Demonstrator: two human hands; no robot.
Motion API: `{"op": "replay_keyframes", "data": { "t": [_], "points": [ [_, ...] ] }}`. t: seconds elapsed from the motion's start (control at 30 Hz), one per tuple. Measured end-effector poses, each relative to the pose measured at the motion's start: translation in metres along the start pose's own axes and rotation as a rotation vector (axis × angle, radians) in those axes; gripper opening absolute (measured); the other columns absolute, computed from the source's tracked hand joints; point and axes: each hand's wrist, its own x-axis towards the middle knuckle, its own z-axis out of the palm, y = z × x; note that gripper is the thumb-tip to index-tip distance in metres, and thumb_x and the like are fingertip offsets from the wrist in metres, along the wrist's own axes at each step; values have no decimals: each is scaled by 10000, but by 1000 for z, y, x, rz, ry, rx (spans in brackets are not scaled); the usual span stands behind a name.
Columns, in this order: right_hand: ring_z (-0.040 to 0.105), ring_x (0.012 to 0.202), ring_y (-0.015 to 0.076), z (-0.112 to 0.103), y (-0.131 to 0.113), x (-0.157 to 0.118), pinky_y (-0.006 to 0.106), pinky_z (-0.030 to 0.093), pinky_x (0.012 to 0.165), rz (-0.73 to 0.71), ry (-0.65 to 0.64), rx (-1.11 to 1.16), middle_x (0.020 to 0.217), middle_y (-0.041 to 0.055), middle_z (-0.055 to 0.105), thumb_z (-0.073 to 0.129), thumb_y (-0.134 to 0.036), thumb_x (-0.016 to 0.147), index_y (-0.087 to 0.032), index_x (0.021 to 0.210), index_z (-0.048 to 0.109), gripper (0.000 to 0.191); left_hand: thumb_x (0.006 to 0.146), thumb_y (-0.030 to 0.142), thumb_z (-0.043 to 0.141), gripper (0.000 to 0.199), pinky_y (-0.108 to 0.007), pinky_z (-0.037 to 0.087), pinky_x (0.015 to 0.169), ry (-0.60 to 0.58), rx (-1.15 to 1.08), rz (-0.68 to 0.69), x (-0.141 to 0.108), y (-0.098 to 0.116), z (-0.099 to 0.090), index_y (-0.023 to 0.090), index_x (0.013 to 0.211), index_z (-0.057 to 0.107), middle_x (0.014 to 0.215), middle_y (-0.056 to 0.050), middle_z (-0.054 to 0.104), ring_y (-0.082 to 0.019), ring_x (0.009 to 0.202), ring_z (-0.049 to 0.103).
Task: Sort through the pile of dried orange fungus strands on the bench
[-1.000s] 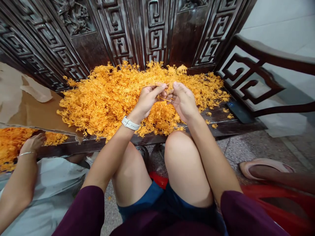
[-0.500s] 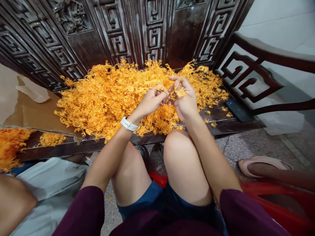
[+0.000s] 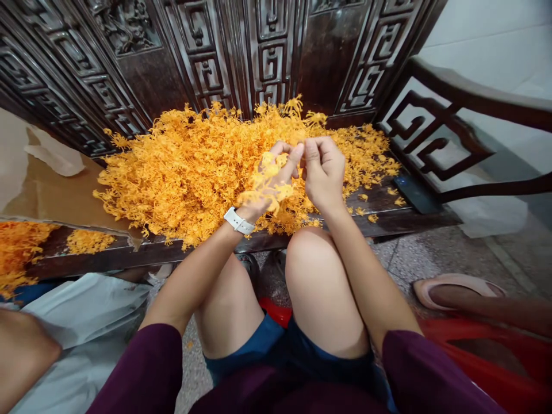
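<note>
A wide heap of orange spidery, many-legged soft-looking pieces [image 3: 185, 172] covers the bench in front of me. Above its right part my left hand [image 3: 280, 169] is closed, its thumb and fingers pinching. An orange spidery piece [image 3: 269, 187] hangs over the back of that hand, down toward the wrist. Just beside it, my right hand [image 3: 324, 169] is also closed, thumb against forefinger, its tips meeting those of the left. Orange legs rise just beyond both fingertips; exactly what the right fingers grip is partly hidden.
The dark wooden bench [image 3: 388, 221] has a carved back and an armrest [image 3: 448, 138] at right. A phone [image 3: 414, 192] lies near it. Cardboard [image 3: 56, 190] stands at left. Other people's limbs show at both sides, beside a red stool [image 3: 483, 351].
The orange piece that stretched across both hands now lies over my left hand and wrist. My left hand has turned, and my right fingers have closed to a pinch against it.
</note>
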Motion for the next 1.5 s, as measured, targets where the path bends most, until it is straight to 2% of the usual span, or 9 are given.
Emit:
{"op": "replay_keyframes", "data": {
  "t": [0.2,0.3,0.47,0.67,0.93,1.07,1.17,1.3,1.5],
  "points": [
    [451,568,105,4,2,2,265,357,469,49,-69,111,768,-11,520,617,-694,992,-261,895,603,444,1095,411,522,255,-230,414,573,-16,-193,-151,8,-3,-5,219,931,560,720,38,556,-63,545,538],
    [470,583,106,3,-5,1,275,392,493,-1,-111,71,796,-2,554,598,-680,1010,-246,890,633,451,1064,546,545,340,-228,405,535,-66,-191,-226,7,1,-6,223,966,591,703,38,559,-65,505,542],
    [531,669,140,0,-9,0,291,443,554,-29,-200,26,781,9,582,644,-682,983,-241,908,669,447,997,600,661,400,-226,326,494,-37,-185,-125,9,-4,-6,235,884,546,669,32,540,-72,545,476],
    [533,645,167,2,-5,-1,301,428,502,230,-236,194,734,0,560,752,-676,907,-294,928,615,407,1042,438,647,205,-264,299,518,30,-207,60,13,-9,-10,249,976,603,904,2,689,-74,591,473],
    [455,549,84,2,-9,3,230,383,442,402,-280,424,704,-39,527,841,-628,855,-255,818,526,490,1098,544,483,327,-248,310,480,66,-229,-184,10,-11,-3,253,995,592,614,66,482,-65,462,365],
    [407,557,85,-2,-15,5,229,371,433,441,-269,484,731,-31,540,855,-554,870,-252,803,529,449,1129,352,436,249,-222,293,456,68,-391,-184,12,-10,-5,233,946,555,605,69,410,-54,444,299],
    [393,565,112,-6,-23,5,254,416,452,390,-219,492,705,-25,515,774,-552,937,-266,800,520,406,1139,271,374,292,-204,343,492,145,-356,-149,23,-4,-24,229,913,554,592,59,336,-62,466,311],
    [369,551,119,-10,-32,2,268,416,445,373,-236,455,684,-28,484,777,-605,917,-278,848,578,388,1120,533,412,363,-241,363,492,190,-222,-86,40,-2,-59,280,993,638,569,46,384,-95,489,381],
    [349,537,68,-13,-25,-4,239,390,461,449,-600,484,675,-38,498,878,-528,860,-205,962,758,359,996,772,486,504,-290,347,508,148,-94,-103,41,-20,-70,316,1080,683,628,30,550,-102,511,426]
  ]
}}
